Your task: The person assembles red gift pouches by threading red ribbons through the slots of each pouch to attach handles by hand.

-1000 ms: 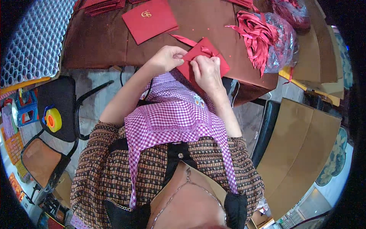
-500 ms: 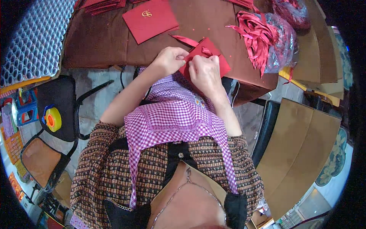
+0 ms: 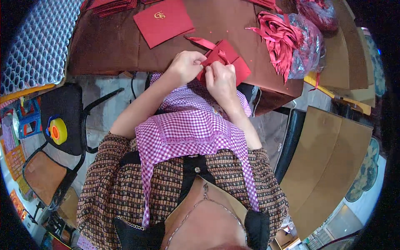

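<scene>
A red card envelope (image 3: 241,71) lies tilted at the near edge of the cloth-covered table, partly over my lap. A red ribbon (image 3: 201,42) crosses it, one end trailing to the far left and another part running toward my right hand (image 3: 221,79). That hand is closed in a pinch on the ribbon, over the envelope's near side. My left hand (image 3: 186,66) is at the envelope's left edge, thumb and fingers pressed together; whatever is between them is too small to make out. The near left corner of the envelope is hidden by my hands.
Beyond my left hand lies a larger red folder (image 3: 163,25) with a gold emblem. Red ribbons (image 3: 280,39) lie piled by a clear plastic bag (image 3: 310,50) on the right. Brown cardboard (image 3: 325,162) is at right; a chair (image 3: 62,112) holding yellow tape (image 3: 58,131) is at left.
My right hand has shifted slightly left and down, pulling along the ribbon. More of the envelope's face shows, and the left hand has barely moved.
</scene>
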A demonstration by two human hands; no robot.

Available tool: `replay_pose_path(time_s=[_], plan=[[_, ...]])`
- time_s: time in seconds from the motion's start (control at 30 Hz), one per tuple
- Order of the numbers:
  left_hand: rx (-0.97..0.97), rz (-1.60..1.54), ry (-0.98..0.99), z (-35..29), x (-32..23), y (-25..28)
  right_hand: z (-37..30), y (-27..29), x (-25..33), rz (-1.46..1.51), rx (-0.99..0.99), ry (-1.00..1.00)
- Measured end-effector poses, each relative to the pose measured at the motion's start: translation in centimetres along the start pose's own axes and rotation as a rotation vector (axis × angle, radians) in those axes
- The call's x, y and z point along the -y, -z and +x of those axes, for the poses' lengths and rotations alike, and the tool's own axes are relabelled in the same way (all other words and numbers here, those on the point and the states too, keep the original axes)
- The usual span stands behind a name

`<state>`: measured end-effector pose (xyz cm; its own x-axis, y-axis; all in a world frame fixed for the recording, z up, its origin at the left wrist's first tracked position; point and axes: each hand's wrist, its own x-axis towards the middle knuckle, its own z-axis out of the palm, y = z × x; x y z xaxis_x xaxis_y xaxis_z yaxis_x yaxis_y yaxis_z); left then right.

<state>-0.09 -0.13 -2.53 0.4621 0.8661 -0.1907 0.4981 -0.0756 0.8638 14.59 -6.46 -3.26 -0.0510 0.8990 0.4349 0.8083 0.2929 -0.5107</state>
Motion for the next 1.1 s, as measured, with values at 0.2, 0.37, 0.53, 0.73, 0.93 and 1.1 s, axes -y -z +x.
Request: replay_pose_path(time_s=[0.2, 0.37, 0.53, 0.73, 0.93, 1.1], plan=[[-0.027, -0.041, 0.016, -0.1, 0.1, -0.4, 0.0, -0.3, 0.3, -0.070, -0.041, 0.035], [0.036, 0.004, 0.081, -0.3, -1.1, -0.1, -0.2, -0.6, 0.3, -0.111, -0.082, 0.113], [-0.144, 0.112, -0.135, -0.1, 0.0, -1.3, 0.0, -0.6, 0.2, -0.152, -0.089, 0.140], [-0.154, 0.137, -0.147, -0.5, 0.3, -1.4, -0.4, -0.9, 0.0, 0.000, -0.063, -0.009], [-0.168, 0.086, -0.141, -0.5, 0.2, -1.4, -0.2, -0.6, 0.3, -0.100, -0.122, 0.155], [-0.169, 0.049, -0.122, -0.4, -0.1, -1.2, 0.2, -0.3, -0.3, 0.006, -0.066, 0.090]])
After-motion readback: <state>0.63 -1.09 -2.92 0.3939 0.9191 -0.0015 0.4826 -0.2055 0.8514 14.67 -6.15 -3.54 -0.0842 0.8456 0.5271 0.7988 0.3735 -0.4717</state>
